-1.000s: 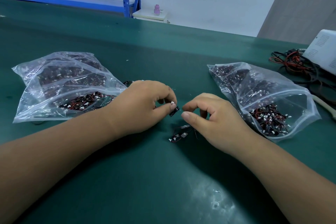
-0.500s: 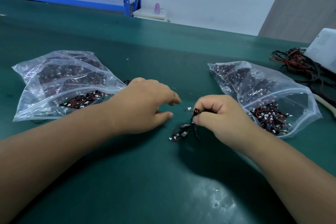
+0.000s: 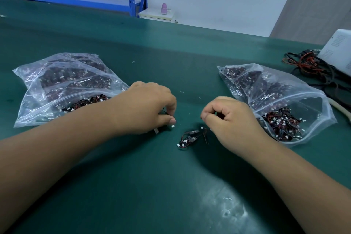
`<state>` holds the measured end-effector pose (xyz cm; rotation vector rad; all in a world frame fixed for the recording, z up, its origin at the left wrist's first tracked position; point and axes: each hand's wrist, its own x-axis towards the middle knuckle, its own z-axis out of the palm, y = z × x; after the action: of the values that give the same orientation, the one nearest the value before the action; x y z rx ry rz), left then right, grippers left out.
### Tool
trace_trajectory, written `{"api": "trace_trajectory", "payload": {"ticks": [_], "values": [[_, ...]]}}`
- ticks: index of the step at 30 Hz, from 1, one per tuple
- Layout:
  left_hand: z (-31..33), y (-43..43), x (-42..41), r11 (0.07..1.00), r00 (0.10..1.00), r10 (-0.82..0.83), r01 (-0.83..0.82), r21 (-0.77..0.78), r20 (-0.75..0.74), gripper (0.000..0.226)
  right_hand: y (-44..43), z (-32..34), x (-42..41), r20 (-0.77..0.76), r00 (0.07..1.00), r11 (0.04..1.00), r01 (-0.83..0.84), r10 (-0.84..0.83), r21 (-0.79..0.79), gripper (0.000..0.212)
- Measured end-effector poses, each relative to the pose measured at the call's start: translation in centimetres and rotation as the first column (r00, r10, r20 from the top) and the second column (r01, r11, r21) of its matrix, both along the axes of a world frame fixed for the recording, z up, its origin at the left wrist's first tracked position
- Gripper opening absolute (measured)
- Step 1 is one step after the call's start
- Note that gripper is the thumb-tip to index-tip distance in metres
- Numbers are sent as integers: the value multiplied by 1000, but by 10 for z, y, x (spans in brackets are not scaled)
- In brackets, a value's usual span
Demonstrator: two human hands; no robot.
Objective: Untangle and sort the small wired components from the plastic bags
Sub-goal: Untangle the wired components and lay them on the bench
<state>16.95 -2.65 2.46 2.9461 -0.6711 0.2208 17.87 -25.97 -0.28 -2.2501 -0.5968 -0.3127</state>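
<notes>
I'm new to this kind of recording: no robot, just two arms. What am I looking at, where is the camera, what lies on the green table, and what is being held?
There is no machine here: a person works bare-handed. The only camera sits on their head, looking forward and down, so both arms enter from the bottom. On the green table lie two clear plastic bags of small red-and-black wired parts, the left bag and the right bag. Between the hands lies a loose cluster of those parts. The left hand pinches one small wired component, whose white plug shows at the thumb tip. The right hand has its fingers curled in a pinch; whether anything is between them is too small to tell. At far right are a cable tangle and a white device.
</notes>
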Motion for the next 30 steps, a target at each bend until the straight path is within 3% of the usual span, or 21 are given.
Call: {"api": "trace_trajectory", "payload": {"ticks": [6,9,21,30], "values": [[0,-10,-5,972,997,-68,71,-225,21,7,8,5,-7,32,994,994,-107,106,3,12],[-1,-14,-9,958,994,-102,109,-264,40,6,12,5,-12,33,984,984,-175,176,-33,13],[-1,-13,-7,949,987,-151,158,-274,48,10,18,0,-15,54,993,992,-105,109,-75,21],[-9,-5,0,983,993,-103,110,-144,56,19,14,3,-13,-11,997,997,-71,72,17,21]]}}
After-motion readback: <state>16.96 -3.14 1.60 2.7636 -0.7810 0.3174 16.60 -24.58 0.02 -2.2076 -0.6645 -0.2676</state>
